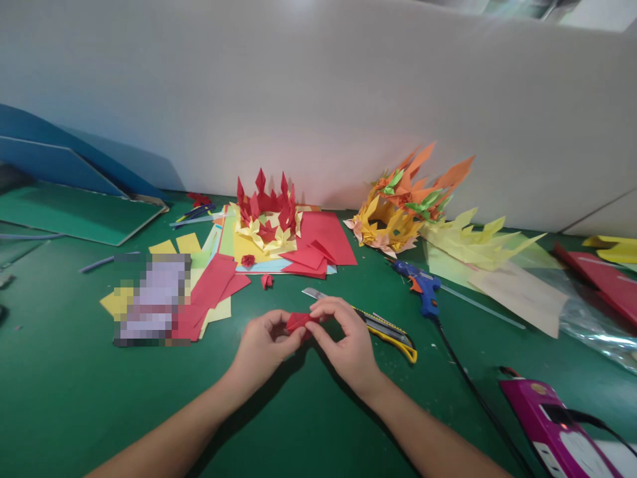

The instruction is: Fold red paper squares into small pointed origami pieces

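Left hand (261,342), right hand (348,345) bare — bare forearms (174,421), tapering toward wrists (230,389).

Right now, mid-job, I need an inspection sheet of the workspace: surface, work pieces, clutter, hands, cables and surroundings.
Surface: green tabletop, with small pale specks toward the right.
Work pieces: folded red paper held above the tabletop; red sheet and red crown behind it.
Clutter: yellow-handled cutter, metal blade showing; blue glue gun farther right; pixelated object at left, identity unclear.
Hands: left hand and right hand both pinch the folded red paper.
Cables: black cord trails from the glue gun out of frame; another cable meets the magenta power strip.
Surroundings: pale wall behind; blue-and-green board at far left. Other people: nothing seen.
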{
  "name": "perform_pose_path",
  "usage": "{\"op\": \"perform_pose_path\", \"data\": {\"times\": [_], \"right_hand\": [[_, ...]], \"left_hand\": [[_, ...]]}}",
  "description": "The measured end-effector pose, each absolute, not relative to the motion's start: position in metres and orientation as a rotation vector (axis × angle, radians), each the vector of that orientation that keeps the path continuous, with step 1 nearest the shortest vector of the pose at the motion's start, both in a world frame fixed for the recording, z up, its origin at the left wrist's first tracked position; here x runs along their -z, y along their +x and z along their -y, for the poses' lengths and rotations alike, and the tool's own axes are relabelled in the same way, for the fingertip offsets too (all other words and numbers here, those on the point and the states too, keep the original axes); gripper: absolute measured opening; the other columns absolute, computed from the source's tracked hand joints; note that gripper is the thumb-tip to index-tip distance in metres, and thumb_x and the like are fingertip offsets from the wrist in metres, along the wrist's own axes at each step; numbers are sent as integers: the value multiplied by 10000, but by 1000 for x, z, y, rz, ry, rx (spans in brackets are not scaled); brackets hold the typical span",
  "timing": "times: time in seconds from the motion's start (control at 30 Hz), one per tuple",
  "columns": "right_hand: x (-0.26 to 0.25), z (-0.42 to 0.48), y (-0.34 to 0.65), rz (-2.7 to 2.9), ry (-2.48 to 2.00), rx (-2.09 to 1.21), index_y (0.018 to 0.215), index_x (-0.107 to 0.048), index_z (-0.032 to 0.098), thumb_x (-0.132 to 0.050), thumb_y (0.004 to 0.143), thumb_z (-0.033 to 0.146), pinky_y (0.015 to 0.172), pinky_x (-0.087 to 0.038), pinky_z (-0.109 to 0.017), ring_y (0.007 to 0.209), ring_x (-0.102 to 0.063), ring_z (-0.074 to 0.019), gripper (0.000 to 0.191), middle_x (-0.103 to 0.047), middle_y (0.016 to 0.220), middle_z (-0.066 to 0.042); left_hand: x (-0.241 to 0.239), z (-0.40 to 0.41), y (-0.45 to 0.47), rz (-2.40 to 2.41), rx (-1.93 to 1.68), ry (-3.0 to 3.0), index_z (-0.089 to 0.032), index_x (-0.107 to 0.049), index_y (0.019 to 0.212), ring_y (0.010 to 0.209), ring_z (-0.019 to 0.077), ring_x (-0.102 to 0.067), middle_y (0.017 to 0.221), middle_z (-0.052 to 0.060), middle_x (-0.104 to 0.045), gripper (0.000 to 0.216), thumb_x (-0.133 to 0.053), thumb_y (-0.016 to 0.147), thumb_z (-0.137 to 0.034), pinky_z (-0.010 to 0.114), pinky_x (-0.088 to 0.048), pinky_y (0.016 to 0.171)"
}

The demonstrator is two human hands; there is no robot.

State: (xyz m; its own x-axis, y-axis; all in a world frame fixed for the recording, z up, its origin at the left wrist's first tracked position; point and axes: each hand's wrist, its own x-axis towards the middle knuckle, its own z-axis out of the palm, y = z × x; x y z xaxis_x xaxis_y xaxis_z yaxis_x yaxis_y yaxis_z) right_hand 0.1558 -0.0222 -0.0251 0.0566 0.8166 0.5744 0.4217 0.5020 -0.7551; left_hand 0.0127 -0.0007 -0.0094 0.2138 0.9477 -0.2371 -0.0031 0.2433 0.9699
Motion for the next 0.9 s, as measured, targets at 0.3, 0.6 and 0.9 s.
{"op": "perform_pose_path", "data": {"times": [0.3, 0.6, 0.9], "right_hand": [[26, 22, 156, 1607, -1133, -390, 811, -576, 214, -597, 777, 119, 694, -481, -325, 790, -590, -186, 103, -641, 833, -32], [23, 24, 156, 1684, -1122, -234, 832, -575, 223, -585, 803, 127, 803, -464, -372, 884, -601, -204, 101, -650, 899, -46], [25, 23, 158, 1669, -1201, -236, 802, -601, 220, -613, 787, 170, 806, -459, -385, 901, -580, -216, 54, -631, 916, -50]], "left_hand": [[9, 1, 12, -1161, -881, 1142, -161, -559, 545, 479, 93, -537, 514, -45, -601, 221, -747, 516, -271, 203, -425, 501], [7, 1, 13, -1155, -873, 1101, -169, -573, 545, 526, 118, -568, 539, -27, -624, 242, -748, 489, -328, 235, -455, 560], [7, 2, 12, -1190, -888, 1192, -174, -566, 545, 507, 109, -542, 543, -31, -616, 238, -732, 527, -344, 219, -428, 522]]}}
